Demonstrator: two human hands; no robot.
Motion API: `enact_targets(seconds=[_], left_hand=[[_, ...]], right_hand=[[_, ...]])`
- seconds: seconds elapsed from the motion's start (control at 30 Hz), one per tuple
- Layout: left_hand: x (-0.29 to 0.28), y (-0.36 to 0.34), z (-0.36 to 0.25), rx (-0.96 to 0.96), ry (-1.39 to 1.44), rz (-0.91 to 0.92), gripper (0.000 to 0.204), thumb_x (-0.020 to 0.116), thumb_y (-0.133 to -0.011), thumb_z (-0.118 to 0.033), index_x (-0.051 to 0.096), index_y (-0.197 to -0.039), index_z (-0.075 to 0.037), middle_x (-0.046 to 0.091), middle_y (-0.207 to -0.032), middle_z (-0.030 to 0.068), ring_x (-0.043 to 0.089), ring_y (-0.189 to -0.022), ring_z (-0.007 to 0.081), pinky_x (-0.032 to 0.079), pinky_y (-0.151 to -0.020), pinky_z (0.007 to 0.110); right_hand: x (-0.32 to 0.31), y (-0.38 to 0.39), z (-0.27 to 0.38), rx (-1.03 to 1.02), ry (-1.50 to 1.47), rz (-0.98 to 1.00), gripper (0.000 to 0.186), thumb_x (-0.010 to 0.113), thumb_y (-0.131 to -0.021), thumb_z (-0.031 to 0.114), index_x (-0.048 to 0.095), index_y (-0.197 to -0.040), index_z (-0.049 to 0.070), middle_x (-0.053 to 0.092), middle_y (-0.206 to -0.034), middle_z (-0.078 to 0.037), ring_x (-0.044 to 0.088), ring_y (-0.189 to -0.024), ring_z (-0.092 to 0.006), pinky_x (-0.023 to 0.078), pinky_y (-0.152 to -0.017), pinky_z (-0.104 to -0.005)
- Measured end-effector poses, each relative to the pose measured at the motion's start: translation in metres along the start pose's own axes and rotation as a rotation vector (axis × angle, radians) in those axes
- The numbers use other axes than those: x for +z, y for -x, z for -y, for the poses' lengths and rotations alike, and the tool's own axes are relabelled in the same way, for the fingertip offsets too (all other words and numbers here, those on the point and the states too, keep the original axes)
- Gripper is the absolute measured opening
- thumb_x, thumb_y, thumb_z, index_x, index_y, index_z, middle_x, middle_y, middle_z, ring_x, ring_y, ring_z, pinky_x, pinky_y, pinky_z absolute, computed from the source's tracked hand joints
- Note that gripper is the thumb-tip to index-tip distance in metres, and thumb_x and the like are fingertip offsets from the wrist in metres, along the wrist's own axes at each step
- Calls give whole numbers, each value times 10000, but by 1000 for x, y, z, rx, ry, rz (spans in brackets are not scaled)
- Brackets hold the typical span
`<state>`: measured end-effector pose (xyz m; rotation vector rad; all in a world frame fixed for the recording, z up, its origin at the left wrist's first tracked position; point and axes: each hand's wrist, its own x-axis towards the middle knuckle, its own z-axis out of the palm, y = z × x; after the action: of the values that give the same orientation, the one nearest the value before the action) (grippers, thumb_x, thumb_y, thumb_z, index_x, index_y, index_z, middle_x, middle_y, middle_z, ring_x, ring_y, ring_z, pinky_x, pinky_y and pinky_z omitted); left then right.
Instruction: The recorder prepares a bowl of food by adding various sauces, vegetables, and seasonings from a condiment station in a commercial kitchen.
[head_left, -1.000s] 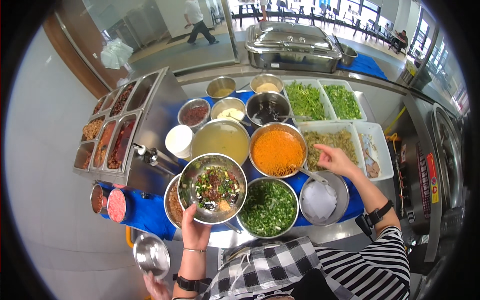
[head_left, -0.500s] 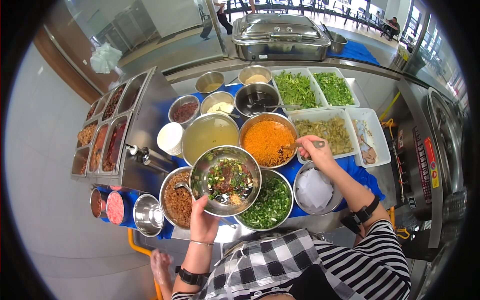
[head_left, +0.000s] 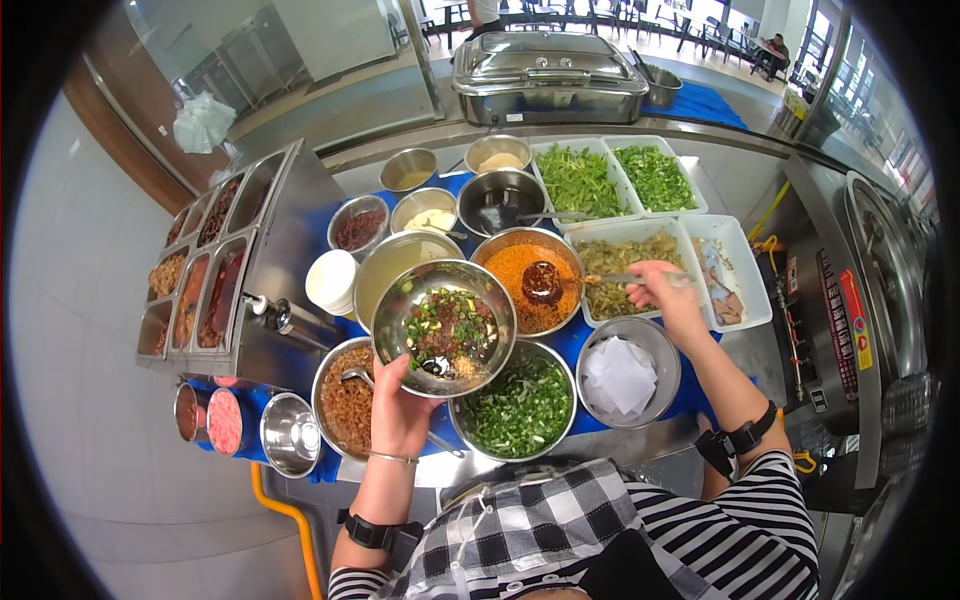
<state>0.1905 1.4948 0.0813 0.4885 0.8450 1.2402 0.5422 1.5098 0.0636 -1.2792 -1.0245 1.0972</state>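
My left hand (head_left: 398, 410) grips the rim of a steel mixing bowl (head_left: 396, 296), thumb over the edge. Chopped greens, dark liquid and pale and brown seasonings (head_left: 450, 322) lie inside it. My right hand (head_left: 668, 295) is closed around the handle of a metal spoon (head_left: 615, 279), its lower end coated orange. The spoon reaches over a basin of orange chili sauce (head_left: 505, 265). Beside the spoon's end shows a round, glossy dark red patch (head_left: 543, 283); whether this is the filled spoon head or a hollow in the sauce, I cannot tell.
Around them stand basins of broth (head_left: 390, 262), chopped scallion (head_left: 518, 410), brown mince (head_left: 345, 420) and white paper-like sheets (head_left: 620, 378). White tubs of greens (head_left: 585, 180) and pickles (head_left: 632, 260) sit at back right. A steel topping rack (head_left: 300, 210) stands left, a chafing dish (head_left: 548, 85) behind.
The spoon and my right hand have risen slightly and moved right; a dark red patch now shows in the chili basin. The mixing bowl has shifted up the picture. A hand at lower left has gone.
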Motion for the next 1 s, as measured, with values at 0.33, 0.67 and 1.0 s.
enact_targets(seconds=[0.33,0.67,1.0], left_hand=[[-12,-1,0,-5,11,-34,404,518,-831,-228,445,-1191,-62,525,-1158,113,549,-1019,290,511,-752,490],[-16,0,0,11,3,-35,397,511,-832,-227,449,-1191,-68,521,-1165,111,546,-1024,289,509,-750,497],[-17,-4,-1,9,18,-42,410,520,-826,-251,455,-1178,-50,531,-1141,120,560,-997,293,526,-707,475]], right_hand=[[32,-9,13,-835,1222,831,171,564,-797,154,577,-860,-5,548,-775,-141,535,-751,-303,456,-685,-378],[47,-19,22,-495,852,834,201,529,-837,156,610,-829,-28,599,-774,-178,578,-752,-320,462,-710,-396],[13,-28,-16,143,237,388,277,491,-876,218,618,-951,-17,601,-723,-48,540,-632,-92,453,-589,-220]])
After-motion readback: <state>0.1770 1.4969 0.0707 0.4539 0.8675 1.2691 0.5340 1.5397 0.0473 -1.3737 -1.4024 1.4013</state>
